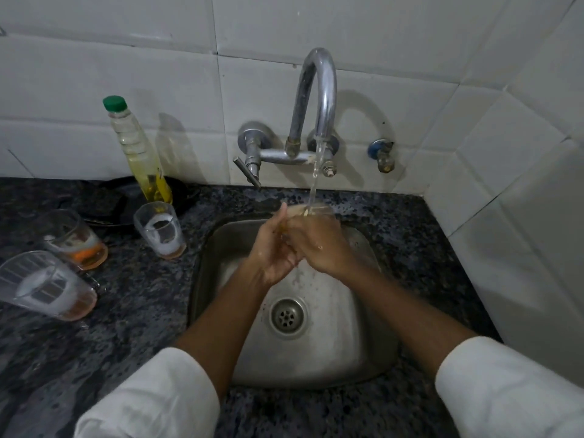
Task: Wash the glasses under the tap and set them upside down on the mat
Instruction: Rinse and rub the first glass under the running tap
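Both hands hold one clear glass (317, 210) over the steel sink (357, 352), right under the running stream from the chrome tap (317, 90). My left hand (273, 248) grips its left side and my right hand (319, 245) wraps over its front, so only the rim shows. Three dirty glasses stand upright on the dark counter to the left: one (161, 230) close to the sink, one (76, 240) farther left, one (45, 286) nearest the left edge. Each has white foam and an orange residue at the bottom.
A bottle of yellow liquid with a green cap (139, 153) stands against the tiled wall. A black pan or mat (110, 200) lies behind the glasses. A small blue-handled valve (382, 154) sticks out of the wall on the right. A tiled side wall closes the right.
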`<state>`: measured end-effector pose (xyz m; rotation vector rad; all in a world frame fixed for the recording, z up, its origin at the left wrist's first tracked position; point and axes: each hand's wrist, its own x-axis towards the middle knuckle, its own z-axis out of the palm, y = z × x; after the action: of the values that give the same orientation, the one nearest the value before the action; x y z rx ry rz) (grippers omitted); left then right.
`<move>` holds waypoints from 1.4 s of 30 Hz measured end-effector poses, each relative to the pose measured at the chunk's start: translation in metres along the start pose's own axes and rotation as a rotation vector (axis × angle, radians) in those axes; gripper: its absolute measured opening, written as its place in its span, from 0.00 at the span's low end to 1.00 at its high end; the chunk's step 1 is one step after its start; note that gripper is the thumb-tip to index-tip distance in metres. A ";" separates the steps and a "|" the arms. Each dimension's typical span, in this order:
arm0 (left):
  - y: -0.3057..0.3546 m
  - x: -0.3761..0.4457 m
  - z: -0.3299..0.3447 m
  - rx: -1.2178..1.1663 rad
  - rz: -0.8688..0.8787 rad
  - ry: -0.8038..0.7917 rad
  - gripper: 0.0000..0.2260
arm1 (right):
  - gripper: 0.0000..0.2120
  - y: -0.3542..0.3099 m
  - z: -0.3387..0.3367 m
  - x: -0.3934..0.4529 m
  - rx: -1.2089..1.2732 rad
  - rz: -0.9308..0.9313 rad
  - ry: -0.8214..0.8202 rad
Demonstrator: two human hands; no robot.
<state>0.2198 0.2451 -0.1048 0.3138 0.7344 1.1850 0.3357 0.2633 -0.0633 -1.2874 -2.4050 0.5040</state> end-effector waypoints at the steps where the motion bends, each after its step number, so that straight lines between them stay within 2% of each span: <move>1: -0.007 -0.002 0.001 -0.086 0.052 -0.012 0.24 | 0.13 -0.009 0.003 0.003 0.277 0.140 0.121; 2: -0.012 0.000 0.000 -0.161 0.079 -0.018 0.22 | 0.12 -0.014 0.005 0.003 0.418 0.209 0.178; 3: -0.013 0.003 0.000 -0.206 0.081 -0.022 0.21 | 0.11 -0.015 0.004 0.000 0.402 0.174 0.170; 4: -0.009 0.003 0.001 -0.174 0.072 -0.016 0.20 | 0.10 -0.006 0.004 -0.004 0.221 0.055 0.076; 6: -0.002 0.000 0.002 0.030 -0.017 0.065 0.16 | 0.08 0.008 -0.003 -0.013 -0.227 -0.098 -0.264; 7: -0.002 -0.002 0.000 0.109 -0.057 0.095 0.16 | 0.09 0.012 -0.008 -0.016 -0.327 -0.125 -0.342; 9: -0.011 -0.009 0.000 0.083 -0.054 0.088 0.20 | 0.14 0.009 -0.003 -0.016 -0.211 -0.081 -0.219; 11: -0.021 -0.011 -0.002 -0.110 0.028 0.048 0.23 | 0.14 -0.009 0.006 -0.007 0.169 0.078 0.049; 12: -0.023 -0.010 -0.002 -0.206 0.049 0.043 0.23 | 0.15 -0.014 0.010 -0.007 0.340 0.114 0.132; 13: -0.022 -0.008 -0.002 -0.240 0.063 0.031 0.23 | 0.16 -0.016 0.009 -0.009 0.360 0.094 0.129; 14: -0.018 -0.007 -0.003 -0.219 0.048 0.018 0.22 | 0.14 -0.012 0.004 -0.013 0.250 0.028 0.042; 16: -0.004 -0.006 -0.004 0.028 -0.047 0.079 0.16 | 0.08 0.000 -0.009 -0.020 -0.174 -0.085 -0.299; 17: -0.001 -0.006 -0.006 0.156 -0.087 0.122 0.16 | 0.08 0.008 -0.014 -0.023 -0.312 -0.142 -0.399; 18: -0.001 -0.009 -0.008 0.210 -0.111 0.148 0.18 | 0.08 0.012 -0.016 -0.024 -0.341 -0.174 -0.408; 19: -0.003 -0.012 -0.010 0.195 -0.095 0.134 0.22 | 0.08 0.009 -0.014 -0.024 -0.266 -0.163 -0.357; 20: -0.007 -0.015 -0.010 0.108 -0.042 0.082 0.24 | 0.09 0.001 -0.009 -0.023 -0.056 -0.109 -0.235; 22: -0.018 -0.016 -0.010 -0.121 0.053 0.030 0.20 | 0.11 -0.019 0.005 -0.016 0.453 0.079 0.008; 23: -0.019 -0.014 -0.011 -0.190 0.083 0.042 0.17 | 0.11 -0.024 0.011 -0.016 0.528 0.121 0.079; 24: -0.018 -0.012 -0.012 -0.207 0.093 0.045 0.15 | 0.10 -0.025 0.010 -0.018 0.463 0.084 0.078; 27: -0.004 -0.009 -0.012 0.065 0.012 0.191 0.18 | 0.05 -0.010 0.000 -0.023 -0.197 -0.093 -0.251; 28: -0.004 -0.010 -0.014 0.131 -0.024 0.218 0.19 | 0.04 -0.005 -0.003 -0.024 -0.261 -0.107 -0.285; 29: -0.005 -0.014 -0.013 0.141 -0.036 0.203 0.21 | 0.06 -0.005 -0.002 -0.024 -0.220 -0.082 -0.263; 30: -0.010 -0.017 -0.013 0.095 -0.010 0.161 0.24 | 0.09 -0.009 0.001 -0.022 -0.080 -0.039 -0.200; 32: -0.020 -0.022 -0.009 -0.145 0.068 0.075 0.22 | 0.12 -0.023 0.011 -0.015 0.429 0.156 0.011; 33: -0.023 -0.021 -0.009 -0.235 0.096 0.063 0.19 | 0.13 -0.023 0.017 -0.012 0.576 0.202 0.080; 34: -0.023 -0.017 -0.011 -0.267 0.120 0.050 0.17 | 0.13 -0.022 0.019 -0.013 0.592 0.157 0.096; 36: -0.014 -0.014 -0.013 -0.149 0.105 0.063 0.18 | 0.14 -0.007 0.015 -0.021 0.310 -0.025 -0.049; 38: -0.009 -0.014 -0.014 0.088 0.006 0.109 0.17 | 0.12 0.005 0.006 -0.025 -0.051 -0.111 -0.257; 39: -0.011 -0.016 -0.014 0.145 -0.034 0.132 0.18 | 0.12 0.007 0.002 -0.026 -0.100 -0.129 -0.269; 40: -0.015 -0.019 -0.015 0.146 -0.036 0.128 0.20 | 0.14 0.007 0.004 -0.025 -0.047 -0.099 -0.229; 42: -0.023 -0.023 -0.013 -0.039 0.064 0.057 0.20 | 0.14 -0.005 0.007 -0.021 0.338 0.042 -0.016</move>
<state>0.2237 0.2132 -0.1197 0.2733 0.7548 1.2717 0.3395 0.2419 -0.0699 -1.1869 -2.1873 0.8918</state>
